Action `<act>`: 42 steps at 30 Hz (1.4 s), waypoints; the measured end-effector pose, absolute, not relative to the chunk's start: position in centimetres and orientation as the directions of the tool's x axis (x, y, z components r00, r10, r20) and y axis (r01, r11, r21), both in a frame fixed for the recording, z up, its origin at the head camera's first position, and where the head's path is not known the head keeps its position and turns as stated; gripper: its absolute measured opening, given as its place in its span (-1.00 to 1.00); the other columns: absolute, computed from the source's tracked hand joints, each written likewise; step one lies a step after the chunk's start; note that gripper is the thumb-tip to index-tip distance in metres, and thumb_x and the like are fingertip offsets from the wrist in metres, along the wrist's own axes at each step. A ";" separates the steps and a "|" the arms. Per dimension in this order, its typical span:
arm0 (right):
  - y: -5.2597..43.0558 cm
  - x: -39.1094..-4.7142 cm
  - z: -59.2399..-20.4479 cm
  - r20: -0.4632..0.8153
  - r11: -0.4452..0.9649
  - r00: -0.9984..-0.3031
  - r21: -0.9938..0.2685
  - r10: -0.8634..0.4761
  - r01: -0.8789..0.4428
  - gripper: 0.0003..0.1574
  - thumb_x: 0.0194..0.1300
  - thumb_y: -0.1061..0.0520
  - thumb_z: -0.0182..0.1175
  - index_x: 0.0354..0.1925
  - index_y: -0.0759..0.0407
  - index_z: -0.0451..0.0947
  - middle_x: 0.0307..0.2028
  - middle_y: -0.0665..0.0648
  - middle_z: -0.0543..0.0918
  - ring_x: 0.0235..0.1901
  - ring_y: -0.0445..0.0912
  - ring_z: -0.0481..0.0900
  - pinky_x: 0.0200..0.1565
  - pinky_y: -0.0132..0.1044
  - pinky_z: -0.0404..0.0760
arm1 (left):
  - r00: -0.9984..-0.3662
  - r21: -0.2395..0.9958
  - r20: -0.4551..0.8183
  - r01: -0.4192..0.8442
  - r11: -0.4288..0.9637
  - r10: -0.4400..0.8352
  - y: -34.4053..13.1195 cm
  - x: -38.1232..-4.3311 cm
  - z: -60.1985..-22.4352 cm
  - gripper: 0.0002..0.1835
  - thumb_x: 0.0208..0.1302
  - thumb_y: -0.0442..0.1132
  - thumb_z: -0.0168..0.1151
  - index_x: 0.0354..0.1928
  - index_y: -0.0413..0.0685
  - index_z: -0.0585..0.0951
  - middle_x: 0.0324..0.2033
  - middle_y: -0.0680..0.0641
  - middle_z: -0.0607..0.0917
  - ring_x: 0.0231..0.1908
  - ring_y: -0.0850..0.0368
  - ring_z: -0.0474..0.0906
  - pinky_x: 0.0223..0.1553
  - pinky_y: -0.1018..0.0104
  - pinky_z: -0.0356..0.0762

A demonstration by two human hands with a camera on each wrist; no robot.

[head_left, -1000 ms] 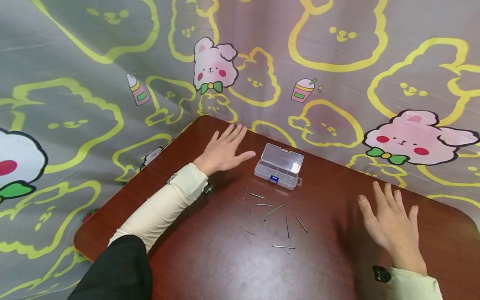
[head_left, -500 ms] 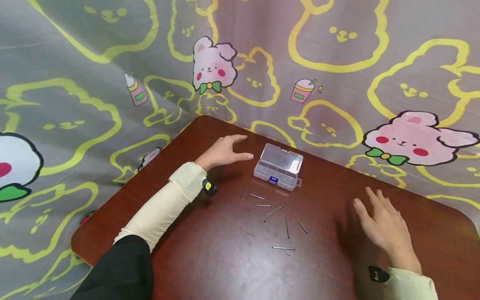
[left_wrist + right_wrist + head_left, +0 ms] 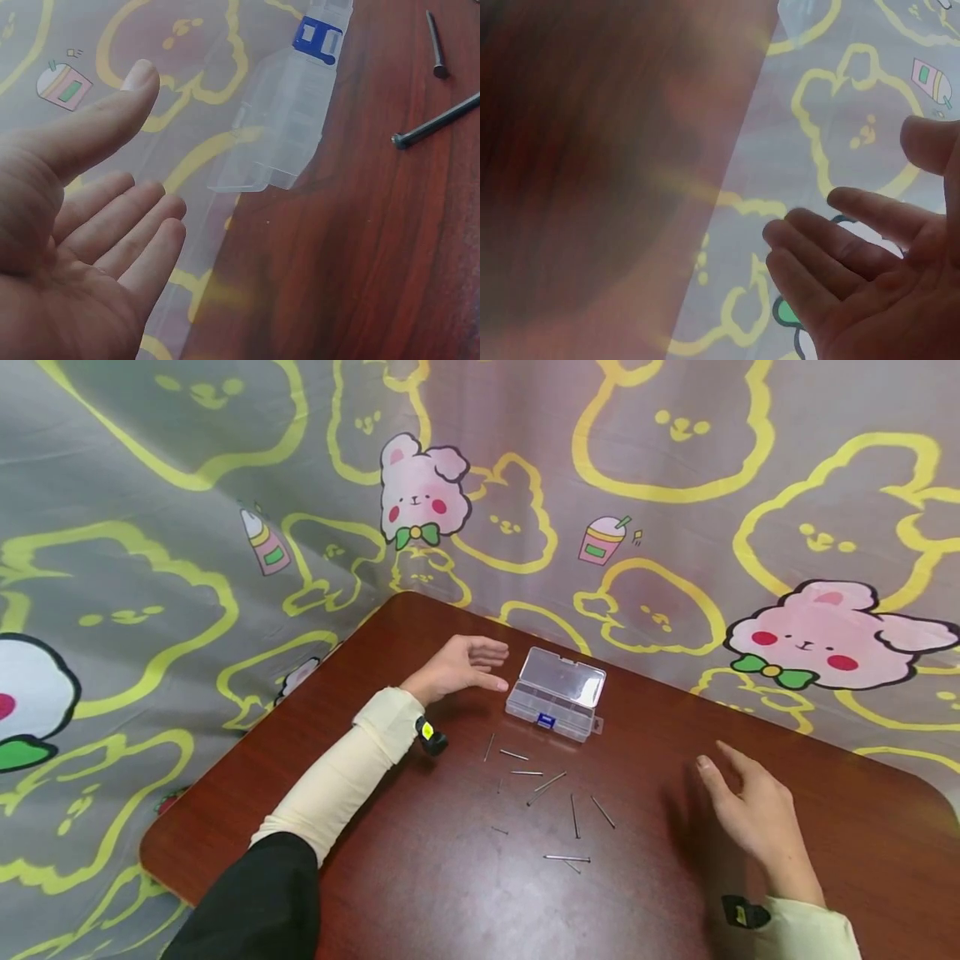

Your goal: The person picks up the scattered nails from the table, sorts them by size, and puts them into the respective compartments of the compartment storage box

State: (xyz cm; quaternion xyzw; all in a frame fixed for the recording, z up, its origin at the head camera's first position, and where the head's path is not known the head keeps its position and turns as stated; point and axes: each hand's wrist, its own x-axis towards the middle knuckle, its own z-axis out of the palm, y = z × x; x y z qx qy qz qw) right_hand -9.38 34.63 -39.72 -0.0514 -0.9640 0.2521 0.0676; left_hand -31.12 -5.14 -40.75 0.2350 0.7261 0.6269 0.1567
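A clear plastic compartment box (image 3: 551,714) with a blue latch (image 3: 545,721) stands near the table's back edge, its lid (image 3: 562,677) raised. Just left of it is my left hand (image 3: 457,668), thumb and fingers apart, holding nothing; its fingertips come close to the box's left end. In the left wrist view the box (image 3: 289,120) lies beyond the fingers. Several nails (image 3: 575,816) of different sizes lie scattered in front of the box. Off to the right, my right hand (image 3: 757,818) hovers over the table with relaxed fingers and nothing in its grasp.
The brown wooden table (image 3: 420,893) has rounded corners. A grey curtain (image 3: 517,468) with yellow outlines and cartoon prints hangs close behind and to the left of it. Small nails (image 3: 500,831) also lie toward the table's middle.
My left hand has turned from palm-down and spread to thumb and fingers facing the box, and moved slightly closer to it. My right hand has turned inward and shifted left.
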 end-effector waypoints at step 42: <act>28.7 -9.1 -41.8 0.038 0.836 -0.998 -0.549 0.051 0.022 -0.59 0.40 -0.02 0.29 -0.02 0.30 0.70 -0.16 0.24 0.75 -0.26 0.04 0.67 -0.35 -0.15 0.59 | -0.811 0.952 -0.012 0.171 0.256 0.584 -2.3 -31.0 -43.4 -0.22 -0.08 -0.46 0.62 0.28 -0.31 0.53 0.18 -0.22 0.61 0.09 -0.07 0.57 0.11 0.24 0.56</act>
